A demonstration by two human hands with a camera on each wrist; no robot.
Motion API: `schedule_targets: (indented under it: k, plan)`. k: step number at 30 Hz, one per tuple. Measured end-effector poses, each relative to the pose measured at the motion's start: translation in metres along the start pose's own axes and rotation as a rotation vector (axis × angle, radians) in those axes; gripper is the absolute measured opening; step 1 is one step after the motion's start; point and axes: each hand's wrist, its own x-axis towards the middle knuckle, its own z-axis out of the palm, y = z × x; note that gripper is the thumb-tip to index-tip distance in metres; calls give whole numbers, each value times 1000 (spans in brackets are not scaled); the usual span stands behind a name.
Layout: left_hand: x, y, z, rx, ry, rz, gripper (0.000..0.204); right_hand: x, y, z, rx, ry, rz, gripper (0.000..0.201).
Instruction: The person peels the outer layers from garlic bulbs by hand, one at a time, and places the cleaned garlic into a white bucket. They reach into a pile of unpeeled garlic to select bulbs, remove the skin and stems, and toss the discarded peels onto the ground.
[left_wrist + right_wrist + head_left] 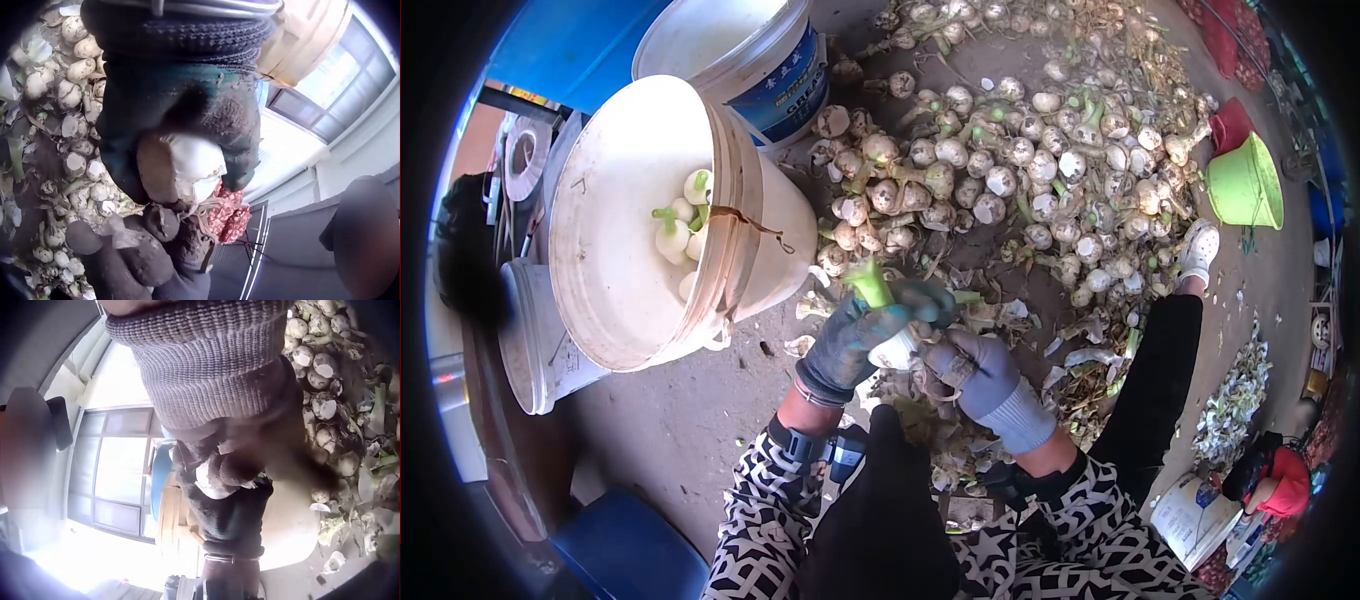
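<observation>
A garlic bulb (893,350) with a thick green stem is held between both hands, partly stripped to smooth white. My left hand (840,345), in a dark teal-stained glove, grips it from the side with curled fingers. In the left wrist view the white bulb (197,164) sits in the palm, with dirty skin and roots at its lower end. My right hand (990,385), in a grey knit glove, pinches that skin and root end. The right wrist view shows the bulb (212,480) mostly covered by fingers.
On my left, a tipped white bucket (760,225) holds several peeled bulbs (672,240). Behind it stands a blue-labelled bucket (785,90). A broad pile of soil-stained garlic (1040,150) covers the floor ahead. A lime-green bucket (1245,185) lies right, beyond a shoe (1199,248).
</observation>
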Motion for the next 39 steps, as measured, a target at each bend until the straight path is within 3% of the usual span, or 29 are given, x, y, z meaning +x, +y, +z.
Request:
schedule_targets:
  k: [2, 4, 6, 7, 8, 11, 14, 15, 16, 17, 20, 22, 23, 24, 26, 29, 30, 31, 32, 34, 35, 38, 39]
  plan:
    - [-2, -7, -9, -16, -65, 43, 43, -3, 6, 0, 63, 62, 56, 23]
    - [-5, -5, -5, -419, 13, 29, 45, -4, 34, -8, 118, 123, 105, 23]
    - [0, 2, -4, -354, 13, 41, 47, -2, 97, -40, -239, 102, -8, 21]
    - [-1, 5, -5, -287, 26, 43, 50, -5, 92, -50, -882, -15, 43, 26]
    - [-2, 7, -6, -218, 46, 46, 52, -5, 91, -51, -890, -28, 37, 26]
    - [-7, -4, -11, 36, 52, -18, 55, -14, 19, -22, -905, 188, -305, 32]
    - [-9, 1, -2, 157, 67, -97, 52, -9, -36, -2, -982, 236, -439, 28]
    - [-11, 0, -3, 286, 83, -97, 53, 3, -45, 7, -1049, 312, -747, 24]
    - [-9, 4, 0, 417, 100, -95, 55, 7, -42, 8, -1050, 319, -747, 24]
    - [-6, 6, 11, 343, 113, 40, 57, 13, -33, 7, -1032, 276, -678, 23]
    - [-16, 8, 3, 241, 174, -46, 48, 24, -5, -2, -876, 289, -604, 19]
    - [-16, 8, -2, 239, 99, 12, 49, 23, 15, -20, -828, 376, -483, 18]
    - [-19, 8, -6, 143, 148, -13, 52, 21, 24, -24, -855, 415, -523, 19]
    - [-23, 7, -9, 45, 198, -41, 56, 11, 23, -29, -923, 364, -347, 21]
    - [-28, 1, -15, -190, 258, -30, 58, 0, 27, -29, -688, 331, -411, 21]
    - [-26, -1, -15, -120, 205, 28, 62, -8, 13, -16, -486, 218, -439, 29]
    - [-32, -10, -28, 108, 232, 11, 64, -9, 5, -12, -476, 231, -432, 29]
    - [-34, -10, -30, 337, 253, -2, 66, -8, -5, -9, -602, 118, -326, 33]
    - [-36, -11, -26, 339, 244, -14, 66, -6, -16, -4, -724, 2, -217, 37]
    - [-35, 3, -3, 427, 375, -31, 67, -2, -20, 7, -702, 18, -260, 39]
    - [-37, 6, -3, 350, 285, 39, 49, 2, -13, 9, -611, 5, -274, 37]
    - [-31, 14, -1, 464, 161, 23, 50, 1, -8, 11, -471, -35, -279, 33]
    - [-30, 17, 1, 405, 161, -33, 52, 0, -6, 11, -377, -78, -175, 32]
